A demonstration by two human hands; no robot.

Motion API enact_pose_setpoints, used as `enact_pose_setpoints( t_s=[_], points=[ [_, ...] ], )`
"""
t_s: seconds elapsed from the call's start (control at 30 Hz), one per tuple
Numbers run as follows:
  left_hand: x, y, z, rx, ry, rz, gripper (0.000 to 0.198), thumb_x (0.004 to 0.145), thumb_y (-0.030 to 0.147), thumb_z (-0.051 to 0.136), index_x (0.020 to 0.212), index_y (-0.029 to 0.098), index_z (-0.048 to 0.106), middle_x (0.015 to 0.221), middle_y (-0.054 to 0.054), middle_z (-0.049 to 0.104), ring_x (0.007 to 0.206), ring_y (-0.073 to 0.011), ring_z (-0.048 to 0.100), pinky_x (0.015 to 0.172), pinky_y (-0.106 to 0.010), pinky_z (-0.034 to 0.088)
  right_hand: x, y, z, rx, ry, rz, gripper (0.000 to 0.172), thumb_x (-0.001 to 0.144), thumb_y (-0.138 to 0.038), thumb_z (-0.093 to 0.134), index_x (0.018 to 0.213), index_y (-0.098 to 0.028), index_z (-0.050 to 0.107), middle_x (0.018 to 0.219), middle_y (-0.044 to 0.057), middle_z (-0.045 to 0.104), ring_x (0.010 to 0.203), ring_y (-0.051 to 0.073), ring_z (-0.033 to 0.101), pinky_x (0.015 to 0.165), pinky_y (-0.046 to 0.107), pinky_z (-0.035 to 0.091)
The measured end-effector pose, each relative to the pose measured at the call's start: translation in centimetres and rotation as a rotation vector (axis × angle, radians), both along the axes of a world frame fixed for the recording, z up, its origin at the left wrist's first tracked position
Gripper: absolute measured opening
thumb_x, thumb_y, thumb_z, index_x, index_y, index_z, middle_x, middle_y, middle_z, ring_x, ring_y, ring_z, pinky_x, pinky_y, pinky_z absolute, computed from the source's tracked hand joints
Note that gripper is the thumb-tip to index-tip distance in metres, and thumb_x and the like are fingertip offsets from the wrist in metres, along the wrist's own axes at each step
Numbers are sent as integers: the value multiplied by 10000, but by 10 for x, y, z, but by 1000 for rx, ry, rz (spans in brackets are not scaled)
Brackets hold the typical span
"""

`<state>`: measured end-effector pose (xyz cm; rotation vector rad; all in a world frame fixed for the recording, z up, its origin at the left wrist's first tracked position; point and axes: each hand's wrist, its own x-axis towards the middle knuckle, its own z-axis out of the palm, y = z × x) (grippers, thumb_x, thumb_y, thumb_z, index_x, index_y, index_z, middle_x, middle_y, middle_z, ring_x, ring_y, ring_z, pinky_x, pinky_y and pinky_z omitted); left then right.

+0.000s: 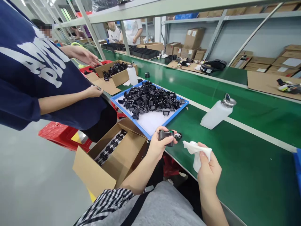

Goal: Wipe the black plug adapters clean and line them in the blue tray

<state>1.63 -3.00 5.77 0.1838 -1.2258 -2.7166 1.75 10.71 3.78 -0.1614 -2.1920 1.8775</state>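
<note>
My left hand (158, 142) is closed around a small black plastic case (166, 138) with a bit of green on its top. Just beyond it, a small black and white part (178, 135) shows near the fingers; whether the hand touches it I cannot tell. In my right hand (210, 166) a crumpled white cloth (199, 153) is pinched between thumb and fingers, apart from the case. Beyond my left hand lies a blue-rimmed tray (144, 129) heaped with black plug-like parts (152, 99). A white pump bottle (216, 115) stands on the green bench (249, 163) past my right hand.
An open cardboard box (131, 150) with rows of black parts sits low at left. A person in a dark blue shirt (47, 69) stands beside the bench, near another box of black parts (115, 73) and a second bottle (132, 74). A red stool (61, 135) is behind.
</note>
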Motion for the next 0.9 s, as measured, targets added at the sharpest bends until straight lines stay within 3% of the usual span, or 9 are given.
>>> enact_pose_setpoints(
  t_s=[0.13, 0.3, 0.47, 0.57, 0.67, 0.73, 0.8, 0.9],
  points=[
    [-2, -1, -1, 14, -3, 7, 281, 644, 392, 576, 709, 175, 409, 685, -16, 607, 462, -119, 551, 470, -215, 372, 3, -1, -2, 26, -17, 17, 305, 697, -343, 461, 891, -155, 605, 904, 66, 619, 872, 230, 536, 729, 336, 397],
    [-2, -3, 0, 108, -39, -36, 434, 660, 597, 411, 693, 165, 439, 673, -53, 616, 457, -159, 557, 451, -240, 369, 1, 2, -13, -33, -54, 13, 341, 685, -375, 477, 906, -147, 600, 906, 78, 616, 866, 241, 535, 706, 345, 399],
    [1, -4, 2, 93, -29, -13, 405, 647, 566, 454, 702, 165, 448, 698, -50, 619, 478, -158, 564, 479, -249, 383, -6, 12, -23, -58, -77, 23, 369, 667, -401, 495, 911, -144, 598, 893, 78, 617, 828, 234, 545, 660, 326, 410],
    [1, -5, -1, 0, -31, 58, 343, 535, 357, 665, 717, 172, 441, 722, -24, 620, 507, -139, 569, 497, -230, 392, -23, 25, -22, -9, -168, 91, 388, 627, -411, 518, 882, -133, 607, 853, 77, 624, 797, 240, 549, 634, 323, 414],
    [1, -9, -10, -64, -46, 93, 346, 502, 265, 698, 685, 166, 422, 682, -12, 618, 472, -120, 558, 467, -206, 385, -55, 40, -16, 58, -288, 207, 404, 582, -431, 531, 850, -138, 610, 819, 74, 624, 763, 248, 557, 616, 335, 429],
    [2, -13, -18, -67, -64, 77, 320, 583, 393, 623, 658, 159, 419, 622, -20, 611, 413, -120, 539, 405, -197, 357, -79, 45, -10, 230, -320, 192, 470, 542, -426, 549, 901, -126, 589, 841, 108, 613, 793, 295, 544, 630, 394, 428],
    [6, -17, -26, -52, -78, 64, 371, 644, 514, 507, 650, 151, 428, 606, -38, 610, 396, -128, 535, 375, -197, 341, -100, 41, -1, 539, -302, 109, 609, 511, -401, 574, 1029, -85, 522, 918, 181, 579, 882, 375, 490, 667, 493, 390],
    [13, -23, -38, -44, -93, 67, 363, 620, 484, 557, 734, 155, 456, 697, -49, 627, 495, -134, 568, 445, -209, 386, -121, 15, 14, 905, -160, 158, 656, 592, -383, 526, 1148, -53, 415, 971, 227, 542, 934, 399, 453, 690, 538, 356]
  ],
)
